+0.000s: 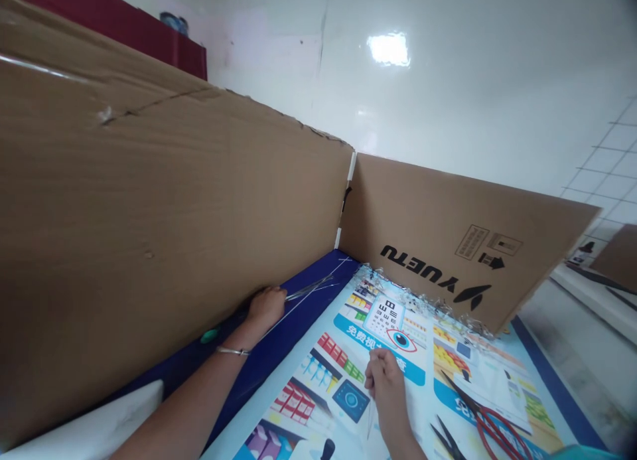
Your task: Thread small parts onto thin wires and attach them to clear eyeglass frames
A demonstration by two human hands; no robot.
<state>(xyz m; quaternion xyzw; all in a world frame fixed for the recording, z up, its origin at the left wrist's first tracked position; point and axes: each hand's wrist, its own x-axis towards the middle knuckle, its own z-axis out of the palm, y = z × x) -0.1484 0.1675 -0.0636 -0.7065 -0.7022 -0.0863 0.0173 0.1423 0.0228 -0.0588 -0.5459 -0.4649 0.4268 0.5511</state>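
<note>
My left hand (pixel 267 308), with a bracelet at the wrist, is closed at the foot of the left cardboard panel (pixel 199 201). From its fingers a bundle of thin shiny strands (pixel 311 287) fans out over the dark blue surface, toward the corner. My right hand (pixel 387 379) is closed in a pinch above the printed sheet (pixel 423 407). Below its fingers hangs a thin pale strand (pixel 369 420); its upper end is hidden. Right of this hand lie red-handled scissors (pixel 480 410), blades apart. Dark pointed blades (pixel 448 439) show at the bottom edge.
A second cardboard panel (pixel 438 228), printed with upside-down lettering, stands across the back. Along its foot lie many tangled clear scraps (pixel 428 304). A white block (pixel 119 420) is at lower left. A white surface (pixel 572 314) with dark items lies at right.
</note>
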